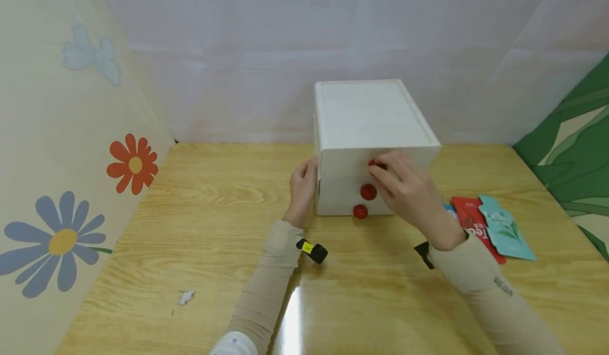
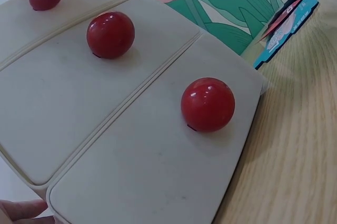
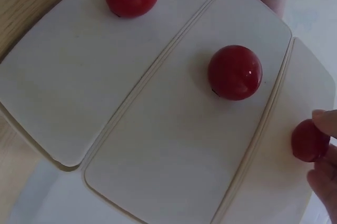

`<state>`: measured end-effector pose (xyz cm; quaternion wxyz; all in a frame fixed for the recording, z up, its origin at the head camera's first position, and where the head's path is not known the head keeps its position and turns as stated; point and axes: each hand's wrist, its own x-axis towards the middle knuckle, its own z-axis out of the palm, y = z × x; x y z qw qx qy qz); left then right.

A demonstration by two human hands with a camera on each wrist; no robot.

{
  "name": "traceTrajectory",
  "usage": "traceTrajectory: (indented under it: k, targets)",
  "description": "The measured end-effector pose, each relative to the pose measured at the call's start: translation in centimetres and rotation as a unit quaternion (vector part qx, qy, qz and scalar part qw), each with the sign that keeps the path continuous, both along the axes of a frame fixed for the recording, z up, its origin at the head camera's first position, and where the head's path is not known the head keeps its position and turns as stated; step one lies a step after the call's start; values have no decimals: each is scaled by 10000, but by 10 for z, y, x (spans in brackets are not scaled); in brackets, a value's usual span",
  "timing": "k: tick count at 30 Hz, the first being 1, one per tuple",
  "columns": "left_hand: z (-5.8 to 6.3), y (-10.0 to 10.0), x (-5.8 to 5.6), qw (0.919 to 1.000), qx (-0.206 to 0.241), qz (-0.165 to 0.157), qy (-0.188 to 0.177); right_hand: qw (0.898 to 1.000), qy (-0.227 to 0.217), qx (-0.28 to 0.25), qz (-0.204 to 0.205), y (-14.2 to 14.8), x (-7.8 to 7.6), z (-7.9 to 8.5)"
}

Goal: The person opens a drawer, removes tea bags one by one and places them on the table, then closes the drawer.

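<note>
A small white drawer cabinet point(image 1: 378, 114) stands on the table, with three drawer fronts stacked one above another. Each front carries a round red knob; the middle knob point(image 2: 110, 34) and the bottom knob point(image 2: 208, 104) are untouched. My right hand point(image 1: 411, 196) pinches the top knob point(image 3: 310, 140) between thumb and fingers. Against the cabinet's left side rests my left hand point(image 1: 302, 188), its fingers partly hidden behind the edge. All the drawers look closed, their fronts lying flush in both wrist views.
Right of the cabinet lie flat packets, a red one point(image 1: 471, 220) and a teal one point(image 1: 508, 230), with a blue one partly hidden. A white scrap or worn patch point(image 1: 186, 297) marks the wooden table point(image 1: 214, 228) at left. A pale curtain point(image 1: 247, 64) hangs behind.
</note>
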<state>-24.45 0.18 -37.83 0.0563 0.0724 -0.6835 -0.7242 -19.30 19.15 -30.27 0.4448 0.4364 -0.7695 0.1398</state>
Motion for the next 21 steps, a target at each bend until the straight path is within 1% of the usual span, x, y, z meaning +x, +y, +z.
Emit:
traceTrajectory:
  k: [4, 6, 7, 8, 10, 14, 18, 21]
  targets:
    - [1, 0, 0, 10000, -3, -10, -62, 9986, 473, -251, -8, -3, 5, -7]
    - [1, 0, 1, 10000, 12, 3, -69, 9978, 598, -267, -95, -4, 9, -12]
    - [1, 0, 1, 10000, 6, 16, -66, 9978, 593, -202, -195, -4, 10, -15]
    - [1, 0, 1, 10000, 3, 27, -62, 9981, 528, -99, -304, -4, 12, -17]
    - [1, 0, 1, 10000, 23, 33, -35, 9982, 247, 109, -539, -4, 14, -23]
    - [1, 0, 0, 10000, 43, 14, -42, 9944, -268, 317, -970, -3, 15, -35]
    - [3, -1, 1, 9999, 53, -57, -93, 9894, -523, 391, -1296, -2, 13, -43]
    - [5, -2, 2, 9997, 103, -123, -202, 9859, -673, 513, -1444, -2, 12, -45]
